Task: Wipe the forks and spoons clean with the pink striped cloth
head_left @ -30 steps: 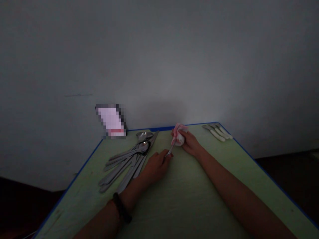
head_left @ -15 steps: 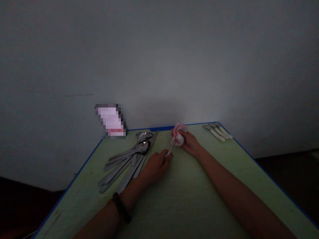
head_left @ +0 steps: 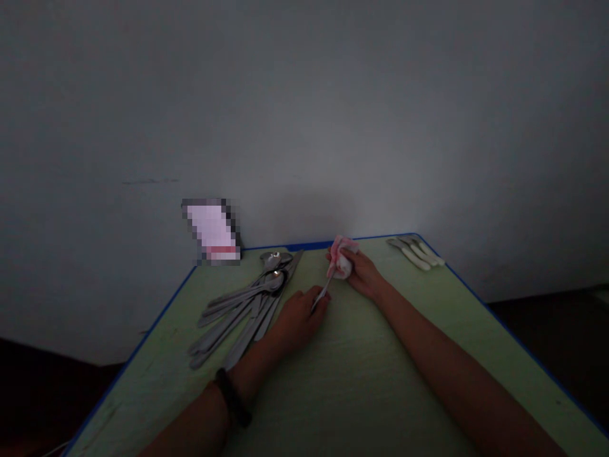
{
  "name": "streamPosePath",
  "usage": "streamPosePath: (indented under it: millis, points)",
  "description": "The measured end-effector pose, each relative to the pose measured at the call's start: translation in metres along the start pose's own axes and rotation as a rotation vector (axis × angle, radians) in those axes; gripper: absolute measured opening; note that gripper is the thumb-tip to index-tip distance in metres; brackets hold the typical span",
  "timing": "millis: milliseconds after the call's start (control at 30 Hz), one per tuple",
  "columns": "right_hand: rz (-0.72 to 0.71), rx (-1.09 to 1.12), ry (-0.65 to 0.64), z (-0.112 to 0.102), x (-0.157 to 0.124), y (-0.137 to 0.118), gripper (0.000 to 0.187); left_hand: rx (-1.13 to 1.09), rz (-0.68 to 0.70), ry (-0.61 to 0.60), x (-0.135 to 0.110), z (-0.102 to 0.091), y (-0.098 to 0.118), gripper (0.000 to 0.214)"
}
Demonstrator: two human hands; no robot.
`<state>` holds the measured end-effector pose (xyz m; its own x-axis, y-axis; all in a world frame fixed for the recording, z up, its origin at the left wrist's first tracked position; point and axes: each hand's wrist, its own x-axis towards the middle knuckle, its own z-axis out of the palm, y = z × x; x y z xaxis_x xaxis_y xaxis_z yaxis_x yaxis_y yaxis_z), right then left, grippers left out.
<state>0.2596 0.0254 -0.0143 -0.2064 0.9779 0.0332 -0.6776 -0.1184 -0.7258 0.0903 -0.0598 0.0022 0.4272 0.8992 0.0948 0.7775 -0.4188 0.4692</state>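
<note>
My left hand (head_left: 302, 315) is closed round the handle of a metal piece of cutlery (head_left: 328, 282), which slants up and away to the right. Its far end is hidden inside a crumpled pink and white cloth (head_left: 340, 259), so its kind cannot be made out. My right hand (head_left: 364, 271) is closed on that cloth, wrapped about the hidden end. Just left of my left hand lies a loose pile of metal cutlery (head_left: 238, 311), with several spoons (head_left: 275, 279) and a knife (head_left: 292, 260) among it.
A phone with a blurred screen (head_left: 212, 231) leans against the grey wall (head_left: 304, 127) at the table's back left. Several pieces of cutlery with white handles (head_left: 419, 256) lie at the back right corner. The pale green table (head_left: 380, 381) has a blue edge.
Hardly anything differs. Both hands keep their hold on the cutlery and the cloth in nearly the same place.
</note>
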Motion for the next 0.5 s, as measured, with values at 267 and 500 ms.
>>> streamPosePath:
  millis: [267, 500]
  points:
    - [-0.001, -0.005, -0.019, -0.0006, -0.0010, -0.0001, 0.012, -0.022, 0.021, -0.020, 0.0002, -0.0014, 0.0000, 0.025]
    - [0.015, -0.032, -0.026, -0.0003, -0.0015, -0.0010, 0.014, -0.015, 0.007, -0.029, -0.0013, -0.0021, 0.0012, 0.024]
